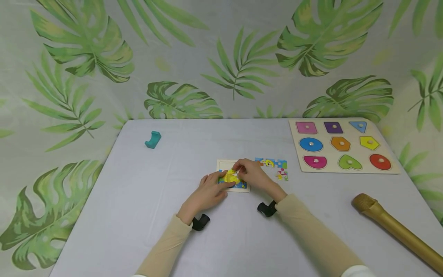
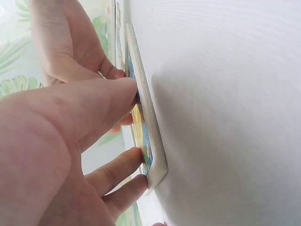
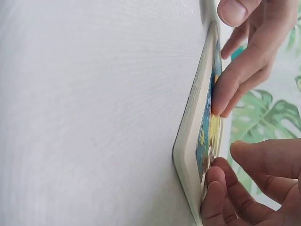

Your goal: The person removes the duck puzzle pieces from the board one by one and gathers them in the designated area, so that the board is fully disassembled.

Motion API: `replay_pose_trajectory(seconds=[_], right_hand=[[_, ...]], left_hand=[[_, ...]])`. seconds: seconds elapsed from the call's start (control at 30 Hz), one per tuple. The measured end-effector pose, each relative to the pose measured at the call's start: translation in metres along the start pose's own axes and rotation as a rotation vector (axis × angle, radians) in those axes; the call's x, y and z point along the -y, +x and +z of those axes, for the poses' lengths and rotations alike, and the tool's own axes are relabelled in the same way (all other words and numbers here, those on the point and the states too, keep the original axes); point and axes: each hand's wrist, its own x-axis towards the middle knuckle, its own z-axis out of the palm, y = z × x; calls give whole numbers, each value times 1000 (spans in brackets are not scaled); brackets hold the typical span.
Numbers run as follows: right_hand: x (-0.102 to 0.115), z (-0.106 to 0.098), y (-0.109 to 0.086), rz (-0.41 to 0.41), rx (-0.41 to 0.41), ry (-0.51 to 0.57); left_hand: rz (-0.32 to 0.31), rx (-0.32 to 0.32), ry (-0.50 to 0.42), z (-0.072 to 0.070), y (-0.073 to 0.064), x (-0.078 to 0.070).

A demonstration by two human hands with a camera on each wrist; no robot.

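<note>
A small jigsaw puzzle in a pale wooden frame [image 1: 243, 190] lies on the table, with a yellow figure on blue. My left hand [image 1: 207, 192] rests over its left part, thumb and fingers extended onto the picture and rim. From the right, my right hand [image 1: 254, 174] reaches in with bent fingers touching the upper right of the puzzle. In the right wrist view, its fingertips [image 3: 217, 176] meet the board; whether a piece is pinched there is hidden. Loose puzzle pieces [image 1: 270, 163] lie just right of the frame, partly behind the right hand.
A wooden shape board [image 1: 330, 164] with several knobbed shapes lies at the back right. A gold microphone [image 1: 391, 223] lies at the right. At the back left stands a teal arch-shaped block [image 1: 153, 139]. Leaf-print cloth hangs behind the white table [image 1: 121, 215].
</note>
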Motion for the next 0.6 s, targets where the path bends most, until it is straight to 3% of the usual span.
replay_pose_trajectory(seconds=[0.17,0.43,0.6], right_hand=[[2,3,2,36,-3,-4],[3,1,4,55,-20,77],[4,3,6,43,-33,38]], left_hand=[[-3,3,3,0,1,-1],[-14,7,11,-2,3,-3],[-13,12,14,-2,3,-4]])
